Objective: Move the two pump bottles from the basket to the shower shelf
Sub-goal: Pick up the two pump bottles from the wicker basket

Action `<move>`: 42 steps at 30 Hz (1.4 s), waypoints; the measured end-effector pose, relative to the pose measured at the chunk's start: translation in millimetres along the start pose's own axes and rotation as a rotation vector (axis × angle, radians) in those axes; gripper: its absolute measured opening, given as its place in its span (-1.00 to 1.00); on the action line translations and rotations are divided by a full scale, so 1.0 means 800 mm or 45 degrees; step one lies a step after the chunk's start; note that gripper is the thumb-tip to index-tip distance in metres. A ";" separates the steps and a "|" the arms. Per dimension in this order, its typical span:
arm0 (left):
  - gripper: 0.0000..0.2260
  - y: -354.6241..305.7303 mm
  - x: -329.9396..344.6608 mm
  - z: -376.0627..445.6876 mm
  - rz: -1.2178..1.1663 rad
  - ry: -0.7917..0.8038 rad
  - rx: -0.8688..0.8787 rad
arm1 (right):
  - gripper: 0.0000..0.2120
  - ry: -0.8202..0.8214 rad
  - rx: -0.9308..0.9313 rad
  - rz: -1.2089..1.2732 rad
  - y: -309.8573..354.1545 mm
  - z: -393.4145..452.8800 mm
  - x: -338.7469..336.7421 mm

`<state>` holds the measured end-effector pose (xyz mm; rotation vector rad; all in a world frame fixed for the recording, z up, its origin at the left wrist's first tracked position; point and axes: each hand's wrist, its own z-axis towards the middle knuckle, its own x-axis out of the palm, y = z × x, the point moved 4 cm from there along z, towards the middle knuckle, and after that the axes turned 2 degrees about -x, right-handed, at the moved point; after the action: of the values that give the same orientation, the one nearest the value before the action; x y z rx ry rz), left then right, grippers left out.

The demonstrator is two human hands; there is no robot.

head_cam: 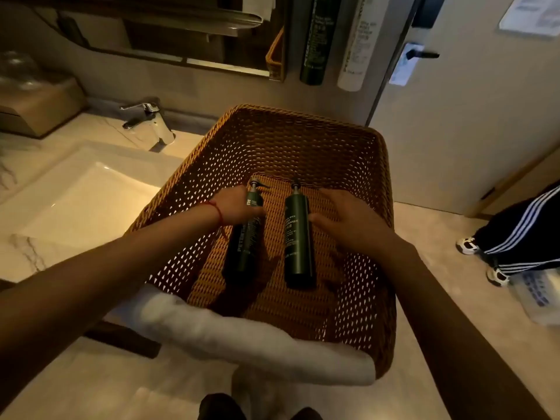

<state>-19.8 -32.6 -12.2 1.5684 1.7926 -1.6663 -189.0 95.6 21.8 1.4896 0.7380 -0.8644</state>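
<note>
Two dark green pump bottles lie side by side on the floor of a brown woven basket [375, 183], pumps pointing away from me. My left hand [235, 204], with a red string at the wrist, is wrapped around the upper part of the left bottle [244, 247]. My right hand [351, 219] hovers with fingers spread beside the right bottle [298, 247], its thumb touching or nearly touching the bottle's side. No shower shelf can be made out here.
The basket sits at the edge of a marble counter with a white sink [78, 192] and a chrome tap [145, 119] to its left. A white towel [242, 334] drapes over the basket's near rim. A person's legs in striped trousers [521, 234] stand at right, by a door [454, 101].
</note>
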 end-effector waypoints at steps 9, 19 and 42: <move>-0.51 0.047 0.043 0.029 -0.451 0.184 -0.450 | -0.49 0.154 -0.003 0.176 -0.007 0.017 0.005; -0.37 0.052 0.047 0.044 -0.727 0.221 -0.574 | -0.56 0.503 0.323 0.170 -0.015 0.089 0.020; -0.32 0.061 0.038 0.064 -0.557 0.225 -0.536 | -0.38 0.372 0.915 0.666 -0.046 0.113 0.108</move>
<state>-16.9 -69.6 -79.7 1.2294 2.5188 -1.1986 -184.2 6.1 -73.2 2.3481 0.1974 -0.5224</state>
